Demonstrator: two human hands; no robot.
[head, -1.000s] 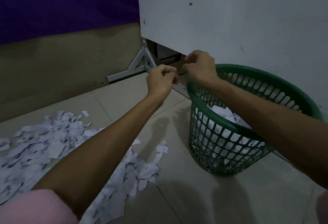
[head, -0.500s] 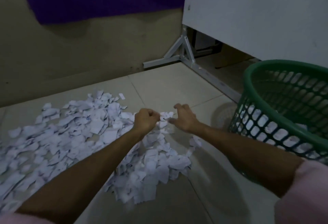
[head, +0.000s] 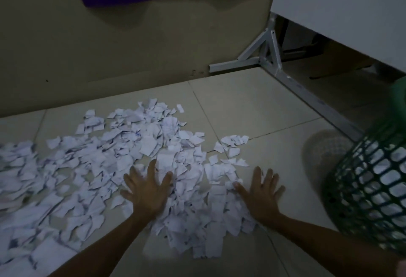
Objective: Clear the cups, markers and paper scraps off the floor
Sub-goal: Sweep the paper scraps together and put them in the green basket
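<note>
Fingers (head: pixel 151 167) of both hands are splayed wide, palms down. The left hand (head: pixel 146 188) lies flat on the paper scraps (head: pixel 92 175), and the right hand (head: pixel 261 191) rests at the heap's right edge, its thumb touching scraps and the rest on bare floor tile (head: pixel 252 105). Torn white pieces with faint blue writing spread in a broad, loose pile across the tiles, reaching the left frame edge. A green mesh wastebasket (head: pixel 371 188) with white paper inside stands to the right, near the right forearm. Half a second earlier both hands were closed into loose fists at the pile's far side; now they are opened flat and sit nearer the person.
</note>
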